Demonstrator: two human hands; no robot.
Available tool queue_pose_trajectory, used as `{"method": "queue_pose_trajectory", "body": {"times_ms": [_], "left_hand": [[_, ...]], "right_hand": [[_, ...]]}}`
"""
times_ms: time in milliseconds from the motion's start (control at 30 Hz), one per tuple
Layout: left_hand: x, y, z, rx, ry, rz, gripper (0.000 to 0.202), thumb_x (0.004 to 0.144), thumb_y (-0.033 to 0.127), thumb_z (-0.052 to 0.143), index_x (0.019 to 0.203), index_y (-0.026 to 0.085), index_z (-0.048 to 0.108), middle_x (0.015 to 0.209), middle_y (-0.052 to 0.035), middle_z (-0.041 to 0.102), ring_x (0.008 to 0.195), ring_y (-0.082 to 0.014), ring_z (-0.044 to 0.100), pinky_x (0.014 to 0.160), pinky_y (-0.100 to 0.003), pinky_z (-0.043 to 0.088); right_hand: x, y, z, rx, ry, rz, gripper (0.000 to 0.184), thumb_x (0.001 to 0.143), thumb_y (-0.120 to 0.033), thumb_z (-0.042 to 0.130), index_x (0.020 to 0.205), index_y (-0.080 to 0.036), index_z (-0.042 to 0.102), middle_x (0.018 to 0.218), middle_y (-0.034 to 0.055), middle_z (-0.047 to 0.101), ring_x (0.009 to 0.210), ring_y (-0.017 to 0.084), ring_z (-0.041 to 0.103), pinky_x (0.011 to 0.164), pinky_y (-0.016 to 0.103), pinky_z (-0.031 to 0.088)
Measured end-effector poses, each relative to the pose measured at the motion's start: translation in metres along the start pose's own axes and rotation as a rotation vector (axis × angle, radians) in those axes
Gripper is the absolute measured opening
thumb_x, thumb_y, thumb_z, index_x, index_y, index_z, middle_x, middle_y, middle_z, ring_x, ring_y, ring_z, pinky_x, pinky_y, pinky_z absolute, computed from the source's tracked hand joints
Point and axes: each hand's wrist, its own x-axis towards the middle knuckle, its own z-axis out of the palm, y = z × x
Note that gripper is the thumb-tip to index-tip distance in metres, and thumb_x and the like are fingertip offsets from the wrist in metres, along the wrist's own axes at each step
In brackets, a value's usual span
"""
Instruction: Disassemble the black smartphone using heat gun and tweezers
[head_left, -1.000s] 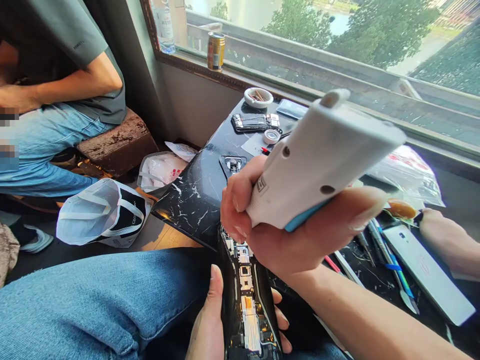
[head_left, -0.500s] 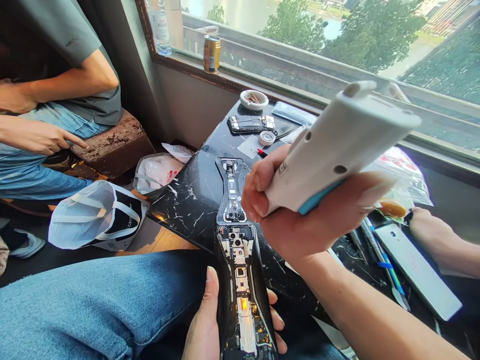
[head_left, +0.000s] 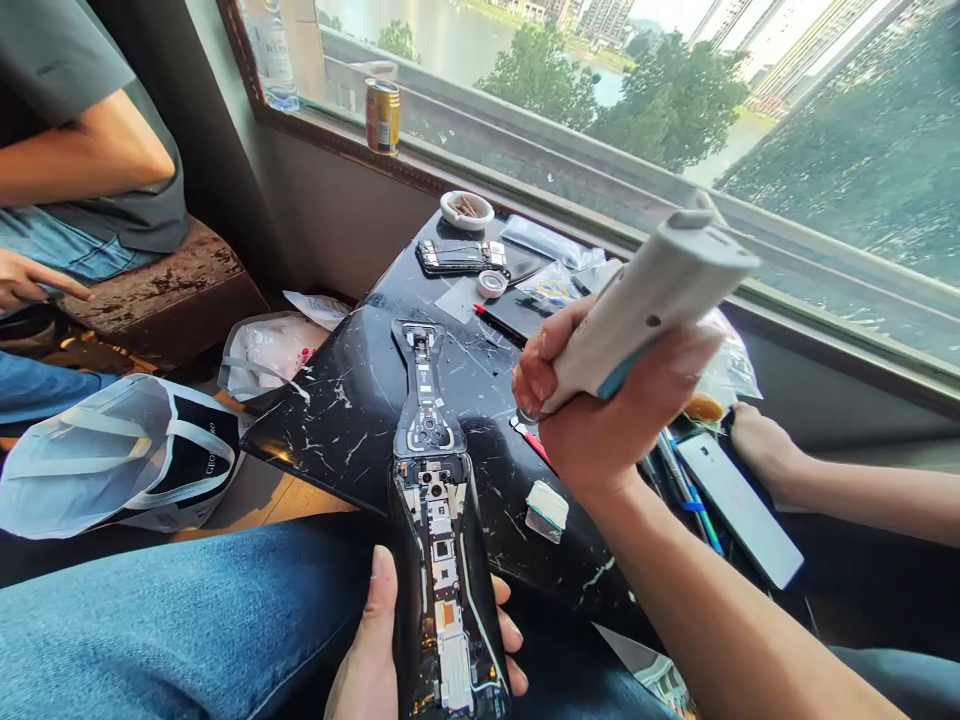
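My left hand (head_left: 375, 650) cradles an opened phone (head_left: 442, 580) with its circuit boards exposed, held over my lap at the bottom centre, thumb along its left edge. My right hand (head_left: 600, 420) is wrapped round a white tool with a blue strip (head_left: 645, 300), raised above the black marble table (head_left: 345, 410), its tip hidden inside my fist. A detached black inner cover plate (head_left: 424, 395) lies on the table just beyond the phone's top end. A small white block (head_left: 546, 508) sits on the table under my right forearm.
Another opened phone (head_left: 461, 257), a tape roll (head_left: 491, 284), a red pen (head_left: 499, 325), an ashtray (head_left: 466, 210) and plastic bags lie farther back. Another person's hand (head_left: 761, 450) rests by a white phone (head_left: 739, 505) and tools at right. A seated person (head_left: 75, 190) is at left; bags (head_left: 120, 460) on the floor.
My right hand has moved right and farther away with the white tool, uncovering the phone's top end, the cover plate and the small white block. The view has shifted right.
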Motion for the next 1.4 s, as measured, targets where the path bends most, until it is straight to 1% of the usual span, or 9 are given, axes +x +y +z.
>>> {"method": "queue_pose_trajectory", "body": {"times_ms": [100, 267, 567, 633, 733, 867, 1067, 1267, 1400], "left_hand": [[-0.001, 0.001, -0.003, 0.000, -0.031, 0.007, 0.084, 0.075, 0.080, 0.078, 0.115, 0.006, 0.082, 0.101, -0.0161, 0.080, 0.092, -0.0276, 0.074, 0.084, -0.031, 0.053], [0.001, 0.001, -0.004, -0.007, -0.021, -0.016, 0.090, 0.064, 0.083, 0.082, 0.110, 0.006, 0.083, 0.097, -0.0159, 0.081, 0.088, -0.0279, 0.075, 0.081, -0.032, 0.055], [0.003, 0.008, 0.009, -0.037, 0.115, -0.067, 0.093, 0.047, 0.075, 0.096, 0.102, 0.001, 0.083, 0.096, -0.0191, 0.082, 0.087, -0.0350, 0.078, 0.086, -0.040, 0.059], [0.003, 0.007, 0.012, -0.035, 0.209, -0.053, 0.088, 0.052, 0.074, 0.094, 0.100, 0.002, 0.082, 0.097, -0.0204, 0.082, 0.087, -0.0376, 0.079, 0.083, -0.042, 0.060], [0.004, 0.007, 0.023, -0.044, 0.411, 0.022, 0.066, 0.080, 0.071, 0.079, 0.097, 0.008, 0.078, 0.088, -0.0167, 0.082, 0.081, -0.0363, 0.079, 0.078, -0.043, 0.059], [0.008, 0.007, 0.044, -0.022, 0.492, 0.086, 0.051, 0.103, 0.059, 0.055, 0.110, 0.011, 0.072, 0.072, -0.0105, 0.076, 0.064, -0.0281, 0.073, 0.065, -0.038, 0.056], [0.014, 0.003, 0.056, -0.113, 0.524, 0.208, 0.048, 0.107, 0.054, 0.047, 0.120, 0.012, 0.066, 0.073, -0.0097, 0.075, 0.057, -0.0245, 0.069, 0.055, -0.035, 0.050], [0.011, 0.001, 0.058, -0.107, 0.495, 0.246, 0.050, 0.107, 0.058, 0.045, 0.118, 0.014, 0.067, 0.080, -0.0083, 0.077, 0.066, -0.0241, 0.073, 0.067, -0.038, 0.058], [0.007, 0.007, 0.062, -0.093, 0.553, 0.110, 0.054, 0.107, 0.060, 0.043, 0.102, 0.014, 0.071, 0.075, -0.0090, 0.077, 0.073, -0.0282, 0.076, 0.081, -0.049, 0.062]], "right_hand": [[0.002, 0.001, -0.001, 0.009, 0.035, -0.040, 0.058, 0.079, -0.081, 0.064, 0.068, -0.024, 0.063, 0.050, -0.0047, 0.044, 0.038, 0.013, 0.038, 0.037, 0.030, 0.028], [0.013, 0.013, -0.003, 0.073, 0.080, -0.093, 0.062, 0.082, -0.084, 0.057, 0.066, -0.024, 0.060, 0.047, -0.0061, 0.039, 0.037, 0.011, 0.036, 0.037, 0.028, 0.029], [0.030, 0.036, -0.003, 0.158, 0.147, -0.149, 0.049, 0.088, -0.073, 0.060, 0.073, -0.027, 0.059, 0.055, -0.0063, 0.038, 0.043, 0.011, 0.033, 0.040, 0.027, 0.030], [0.029, 0.037, -0.003, 0.147, 0.137, -0.157, 0.048, 0.089, -0.072, 0.060, 0.072, -0.027, 0.060, 0.055, -0.0059, 0.039, 0.043, 0.011, 0.033, 0.041, 0.028, 0.030], [0.030, 0.038, -0.005, 0.118, 0.117, -0.163, 0.048, 0.089, -0.072, 0.061, 0.072, -0.027, 0.062, 0.055, -0.0054, 0.041, 0.043, 0.011, 0.036, 0.041, 0.029, 0.031], [0.035, 0.039, -0.007, 0.103, 0.102, -0.176, 0.048, 0.090, -0.070, 0.062, 0.072, -0.026, 0.061, 0.055, -0.0056, 0.043, 0.042, 0.011, 0.037, 0.042, 0.029, 0.031], [0.033, 0.010, -0.002, 0.207, 0.058, -0.183, 0.050, 0.087, -0.073, 0.065, 0.072, -0.025, 0.061, 0.054, -0.0065, 0.040, 0.043, 0.011, 0.035, 0.040, 0.026, 0.031], [0.005, -0.007, 0.021, 0.333, -0.190, -0.034, 0.058, 0.086, -0.080, 0.059, 0.072, -0.024, 0.061, 0.051, -0.0066, 0.039, 0.038, 0.011, 0.031, 0.034, 0.026, 0.028], [-0.006, 0.000, 0.035, 0.368, -0.256, 0.025, 0.054, 0.083, -0.078, 0.067, 0.075, -0.025, 0.063, 0.053, -0.0059, 0.043, 0.041, 0.011, 0.035, 0.037, 0.025, 0.029]]}}
